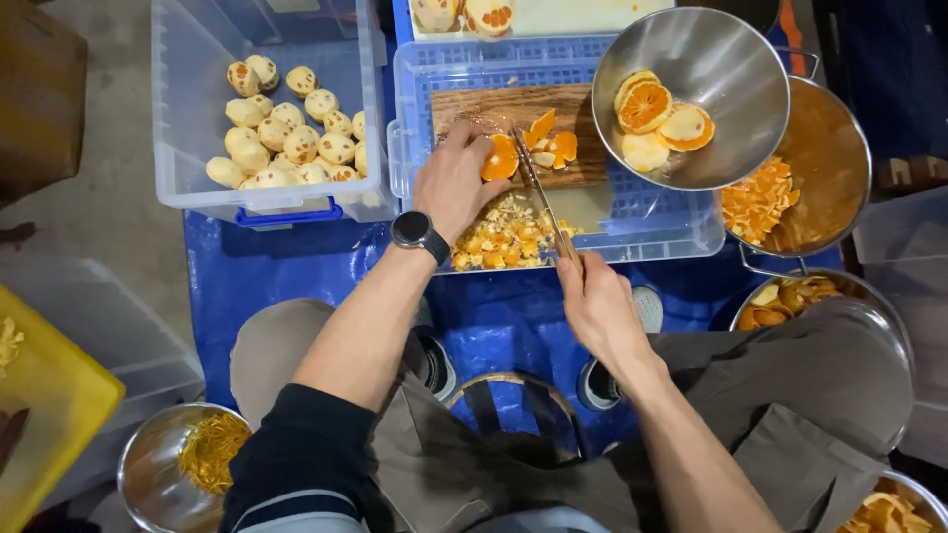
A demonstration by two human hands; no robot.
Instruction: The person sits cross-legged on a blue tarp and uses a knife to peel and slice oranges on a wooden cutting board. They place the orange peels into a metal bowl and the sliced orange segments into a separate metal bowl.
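In the upper middle of the frame, the left hand (452, 183) presses one orange half (501, 158) onto the wooden board (474, 107). The right hand (597, 296) is closed around one knife (538, 192). The orange looks soft, wet and slippery, so hold its round back. Four slices (654, 118) sit in the tilted metal bowl (721, 59).

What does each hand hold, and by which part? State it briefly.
The right hand grips a knife by its handle, blade over the wooden cutting board. The left hand pins an orange piece from above with its fingertips.
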